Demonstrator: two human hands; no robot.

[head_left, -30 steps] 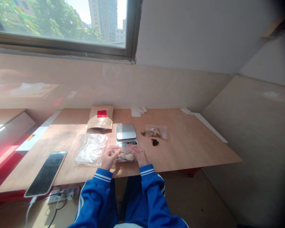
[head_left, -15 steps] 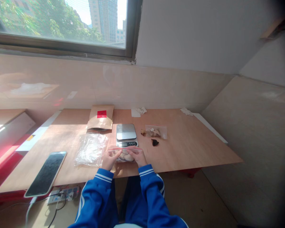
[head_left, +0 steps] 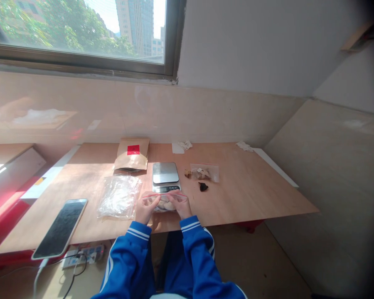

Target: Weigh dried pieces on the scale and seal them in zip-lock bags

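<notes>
A clear zip bag [head_left: 164, 204] with a red strip along its top and pale pieces inside is between my hands at the table's front edge. My left hand [head_left: 146, 206] pinches the strip near its middle, thumb pointing inward. My right hand [head_left: 180, 203] pinches it a little further right, also closed on the strip. Just beyond the bag stands a digital scale [head_left: 165, 173] with a bare metal plate and a lit display; its digits are too small to read.
Left of the scale lie flat clear bags [head_left: 120, 197] and a brown paper pouch [head_left: 131, 151]. A phone [head_left: 60, 228] on a cable rests at the front left. To the right are another filled zip bag [head_left: 205, 172], a dark piece [head_left: 202, 187] and a brown piece [head_left: 187, 173].
My hands have drawn slightly closer together along the bag's strip. The bag and the things on the table stay in place.
</notes>
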